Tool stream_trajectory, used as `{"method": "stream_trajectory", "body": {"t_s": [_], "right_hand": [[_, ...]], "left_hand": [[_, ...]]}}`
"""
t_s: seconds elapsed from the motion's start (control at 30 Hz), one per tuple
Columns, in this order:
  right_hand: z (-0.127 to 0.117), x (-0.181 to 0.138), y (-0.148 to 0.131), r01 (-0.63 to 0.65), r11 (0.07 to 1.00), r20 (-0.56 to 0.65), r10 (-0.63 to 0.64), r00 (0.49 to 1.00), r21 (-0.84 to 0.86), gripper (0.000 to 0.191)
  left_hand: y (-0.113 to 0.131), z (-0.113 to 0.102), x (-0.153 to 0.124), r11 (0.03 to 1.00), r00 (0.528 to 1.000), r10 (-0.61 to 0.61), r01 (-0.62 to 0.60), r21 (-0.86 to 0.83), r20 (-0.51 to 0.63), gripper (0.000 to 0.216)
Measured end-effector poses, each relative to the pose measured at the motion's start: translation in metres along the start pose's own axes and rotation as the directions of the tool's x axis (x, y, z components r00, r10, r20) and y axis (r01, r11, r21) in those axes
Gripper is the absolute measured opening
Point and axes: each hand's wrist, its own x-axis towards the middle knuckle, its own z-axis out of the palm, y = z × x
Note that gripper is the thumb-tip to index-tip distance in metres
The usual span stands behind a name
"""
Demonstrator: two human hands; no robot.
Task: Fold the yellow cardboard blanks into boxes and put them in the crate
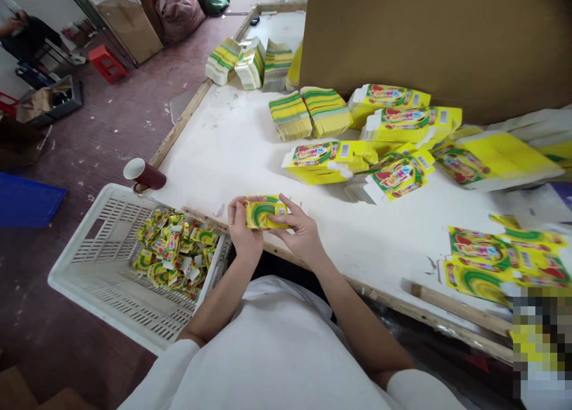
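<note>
At the near wooden edge of the white worktable, a yellow-and-green printed carton is held between two hands and serves as the clock centre; whether its underside touches the tabletop cannot be told. The left hand pinches the carton's left end, fingers curled around it. The right hand grips the right end, its digits parted, with one fingertip against the printed face beside the barcode. Between 8 and 9 o'clock, a white slotted plastic crate contains a loose heap of small filled-out cartons. Between 9 and 10 o'clock, a maroon mug stands at the table border. At 1 o'clock, two stacks of flattened cartons lie side by side. At 2 o'clock, bundled cartons rest barcode panel upward. At 3 o'clock, flat cartons overlap; at 4 o'clock, a wooden strip lies near the edge.
</note>
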Motion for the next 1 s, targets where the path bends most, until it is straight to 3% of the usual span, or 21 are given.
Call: {"method": "stream_trajectory", "body": {"t_s": [0.17,0.27,0.37,0.43,0.53,0.57,0.63,0.7,0.73,0.8,0.9,0.97,1.0], "right_hand": [[0.000,-0.002,-0.003,-0.069,0.982,0.087,0.055,0.995,0.175,0.040],[0.009,-0.003,-0.003,-0.124,0.967,0.072,0.110,0.991,0.222,0.054],[0.018,-0.002,0.003,-0.147,0.978,0.108,0.132,0.985,0.151,0.080],[0.018,0.001,0.012,-0.105,0.994,0.101,0.103,0.990,0.011,0.085],[0.010,0.006,0.033,-0.061,0.945,0.016,0.070,0.997,-0.322,0.064],[0.007,0.008,0.039,-0.059,0.908,0.019,0.073,0.997,-0.415,0.058],[0.004,0.011,0.050,-0.044,0.839,0.039,0.077,0.996,-0.542,0.048],[0.005,0.012,0.056,-0.024,0.807,0.063,0.075,0.995,-0.591,0.044],[0.006,0.012,0.056,-0.019,0.803,0.065,0.072,0.995,-0.595,0.043],[0.008,0.011,0.054,-0.028,0.816,0.049,0.069,0.996,-0.578,0.042],[0.007,0.007,0.044,-0.077,0.871,-0.022,0.076,0.997,-0.485,0.045],[0.005,0.004,0.032,-0.101,0.919,-0.060,0.085,0.995,-0.381,0.047],[0.005,0.003,0.026,-0.099,0.939,-0.064,0.083,0.995,-0.329,0.048]], "left_hand": [[-0.004,-0.004,-0.004,0.999,0.999,0.034,-0.034,0.039,0.013,0.032],[-0.004,-0.008,-0.001,0.995,0.999,0.040,-0.040,0.087,0.004,0.027],[0.012,-0.024,0.007,0.964,0.991,0.133,-0.128,0.232,-0.007,0.021],[0.037,-0.049,0.017,0.917,0.969,0.244,-0.219,0.332,-0.033,0.019],[0.087,-0.105,0.033,0.807,0.877,0.464,-0.359,0.469,-0.128,0.023],[0.102,-0.124,0.037,0.673,0.805,0.581,-0.392,0.627,-0.122,0.033],[0.124,-0.155,0.041,0.423,0.664,0.739,-0.324,0.846,-0.115,0.056],[0.128,-0.169,0.039,0.294,0.586,0.807,-0.286,0.912,-0.077,0.057],[0.122,-0.168,0.036,0.289,0.587,0.807,-0.304,0.908,-0.060,0.052],[0.099,-0.153,0.029,0.364,0.656,0.754,-0.384,0.849,-0.026,0.045],[0.047,-0.115,0.016,0.635,0.831,0.557,-0.430,0.642,0.006,0.049],[0.013,-0.090,0.007,0.834,0.937,0.346,-0.334,0.439,0.056,0.053],[-0.002,-0.078,0.003,0.905,0.967,0.236,-0.254,0.340,0.094,0.056]]}}
